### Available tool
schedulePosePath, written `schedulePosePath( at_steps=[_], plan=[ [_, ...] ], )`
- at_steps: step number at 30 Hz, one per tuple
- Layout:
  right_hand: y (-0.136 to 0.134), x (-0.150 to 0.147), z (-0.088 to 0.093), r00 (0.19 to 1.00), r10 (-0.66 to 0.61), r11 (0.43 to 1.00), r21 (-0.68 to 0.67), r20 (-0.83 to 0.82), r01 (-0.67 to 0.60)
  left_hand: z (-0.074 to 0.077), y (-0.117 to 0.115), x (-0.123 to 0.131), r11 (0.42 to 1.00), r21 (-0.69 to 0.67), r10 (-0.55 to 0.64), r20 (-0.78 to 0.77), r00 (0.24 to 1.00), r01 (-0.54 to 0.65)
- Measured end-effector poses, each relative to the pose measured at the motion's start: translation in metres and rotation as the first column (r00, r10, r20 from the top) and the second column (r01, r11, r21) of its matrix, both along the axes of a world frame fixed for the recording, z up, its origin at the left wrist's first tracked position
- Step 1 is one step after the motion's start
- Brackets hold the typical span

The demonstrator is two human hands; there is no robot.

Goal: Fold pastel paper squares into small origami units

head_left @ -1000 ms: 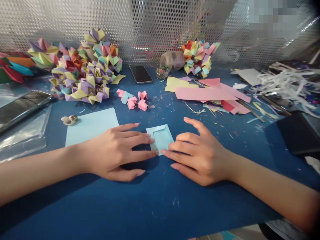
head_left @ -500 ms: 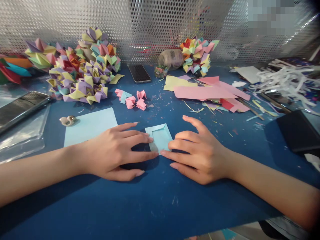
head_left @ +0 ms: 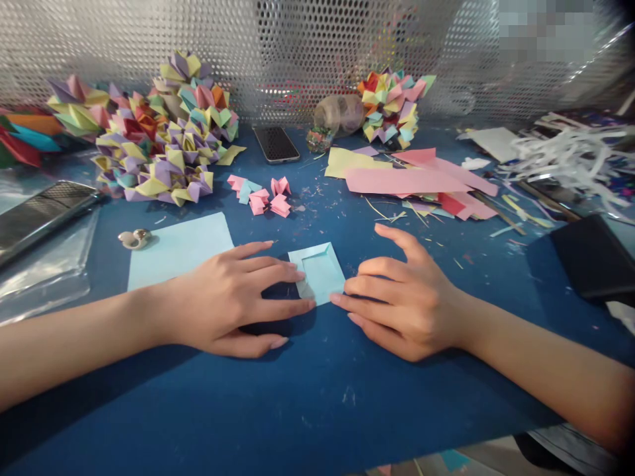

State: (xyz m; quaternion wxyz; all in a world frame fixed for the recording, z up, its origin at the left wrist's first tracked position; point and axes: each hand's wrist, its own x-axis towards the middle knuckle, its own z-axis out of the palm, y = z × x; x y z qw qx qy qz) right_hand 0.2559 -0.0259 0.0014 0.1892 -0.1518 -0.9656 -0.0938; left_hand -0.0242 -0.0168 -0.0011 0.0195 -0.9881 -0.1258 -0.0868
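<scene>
A small light-blue paper square (head_left: 321,274) with folded-in edges lies flat on the blue table. My left hand (head_left: 233,301) rests with fingers spread, and its fingertips press on the square's left side and lower left corner. At the lower right corner, the fingertips of my right hand (head_left: 404,297) touch the paper's edge, the fingers stretched and the index finger raised apart. Partly beneath my left wrist is a larger light-blue sheet (head_left: 186,248), its near part covered. A ring-like metal clip (head_left: 134,238) sits on that sheet's left edge.
Several small folded pink and blue pieces (head_left: 260,197) lie beyond the square. Colourful origami clusters (head_left: 159,145) stand at the back left, near a phone (head_left: 276,144). Paper strips (head_left: 411,180) and white shreds (head_left: 570,152) lie to the right, with a dark flat object (head_left: 595,256) nearer.
My right hand has slid a little to the right along the paper's near edge, out to its right corner. My left hand and the square have stayed in place.
</scene>
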Motion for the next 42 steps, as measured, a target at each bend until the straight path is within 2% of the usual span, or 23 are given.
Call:
schedulePosePath(
  at_steps=[11,15,25,29,35,42],
  plan=[
    [0.004,0.002,0.001,1.0,-0.016,1.0,-0.018,0.005,0.017,0.0,0.001,0.0,0.999,0.044,-0.011,-0.016,1.0,0.012],
    [0.006,0.004,0.001,0.996,0.006,0.999,-0.041,-0.086,-0.009,0.001,0.001,0.0,0.999,0.044,-0.004,-0.018,1.0,0.005],
    [0.008,0.004,0.0,0.991,0.046,0.999,0.025,-0.125,-0.043,0.001,0.0,0.0,1.0,0.029,0.002,-0.019,1.0,-0.002],
    [0.006,0.0,0.0,0.978,-0.057,0.998,0.012,-0.2,0.061,0.001,-0.001,0.0,1.0,0.014,-0.002,0.002,1.0,0.002],
    [0.005,-0.015,-0.004,0.979,-0.152,0.987,-0.081,-0.134,0.142,-0.003,-0.001,-0.001,0.999,-0.04,0.031,0.12,0.992,-0.026],
    [0.008,-0.023,-0.008,0.947,-0.267,0.964,-0.054,-0.177,0.262,-0.003,-0.001,-0.001,1.0,-0.025,0.011,0.128,0.992,-0.008]
  ],
)
